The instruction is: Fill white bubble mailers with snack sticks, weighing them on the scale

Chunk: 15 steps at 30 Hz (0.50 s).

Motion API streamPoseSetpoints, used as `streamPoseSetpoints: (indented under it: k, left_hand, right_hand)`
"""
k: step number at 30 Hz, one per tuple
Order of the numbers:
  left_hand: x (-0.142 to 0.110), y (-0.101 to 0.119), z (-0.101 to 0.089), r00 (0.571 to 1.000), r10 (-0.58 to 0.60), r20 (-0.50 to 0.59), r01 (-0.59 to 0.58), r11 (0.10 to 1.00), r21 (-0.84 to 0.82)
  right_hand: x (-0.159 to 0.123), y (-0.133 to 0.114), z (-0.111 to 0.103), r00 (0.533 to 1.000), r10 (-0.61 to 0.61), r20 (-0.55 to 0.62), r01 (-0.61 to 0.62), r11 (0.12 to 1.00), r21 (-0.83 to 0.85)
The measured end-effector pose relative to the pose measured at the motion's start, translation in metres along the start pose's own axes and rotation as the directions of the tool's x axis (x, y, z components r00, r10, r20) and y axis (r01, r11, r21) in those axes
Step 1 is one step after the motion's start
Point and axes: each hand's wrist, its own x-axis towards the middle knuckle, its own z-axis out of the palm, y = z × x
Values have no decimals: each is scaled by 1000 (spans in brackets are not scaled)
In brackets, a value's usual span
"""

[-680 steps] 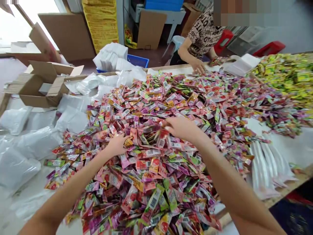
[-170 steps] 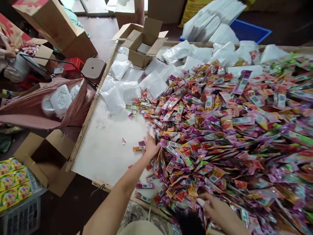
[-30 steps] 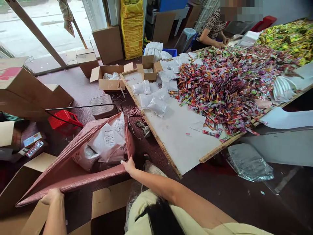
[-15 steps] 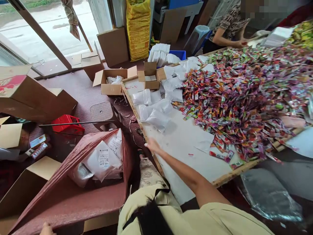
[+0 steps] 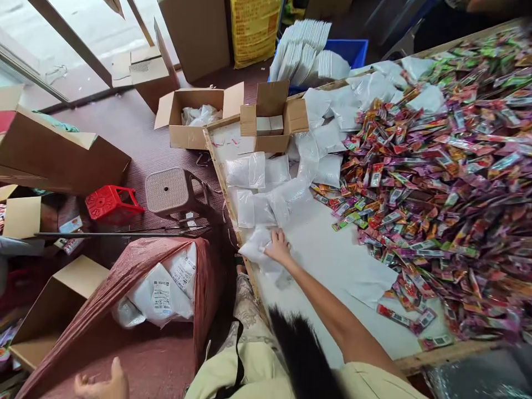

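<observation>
My right hand (image 5: 277,247) has its fingers curled onto the right end of a plump white packet (image 5: 254,244) near the table's left edge. More white packets (image 5: 263,209) lie in rows just beyond it on the white tabletop (image 5: 320,244). At the bottom left, my left hand (image 5: 103,383) is held over the reddish woven sack (image 5: 137,360), thumb and fingers apart, with nothing in it. Inside the sack's mouth rest several white packets with printed labels (image 5: 161,293).
A large heap of small colourful wrapped packets (image 5: 432,183) covers the table's right side. Open cardboard boxes (image 5: 272,141) stand at the back. On the floor are a grey-brown stool (image 5: 166,189), a red stool (image 5: 112,204) and a blue bin (image 5: 353,52) of white stacks.
My right hand has moved from the table's edge onto a white packet. My left hand has come up from the sack's rim and spread its fingers. The view has shifted toward the table's far-left corner.
</observation>
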Motion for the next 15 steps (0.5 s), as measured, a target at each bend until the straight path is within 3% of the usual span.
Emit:
streamPoseSetpoints:
  k: [2,4,7,9,11,15]
  left_hand:
    - [-7,27,17,987,156,29,-154,986,-71]
    - [-13,54,33,961,274,48,-265,954,-140]
    - [-21,86,52,918,388,75,-369,909,-194]
    - [-25,100,60,884,456,99,-433,881,-191]
    - [-29,106,65,860,498,114,-475,862,-178]
    - [-42,98,66,870,478,123,-459,875,-153]
  right_hand:
    - [10,4,-11,994,-100,-41,98,995,-34]
    - [47,5,-44,978,-160,-134,154,987,-54]
    - [116,3,-99,946,-161,-281,139,986,-95]
    - [140,3,-116,945,-154,-287,114,982,-151]
    - [135,6,-110,965,-145,-220,99,973,-210]
    - [74,21,-67,984,-112,-142,73,965,-253]
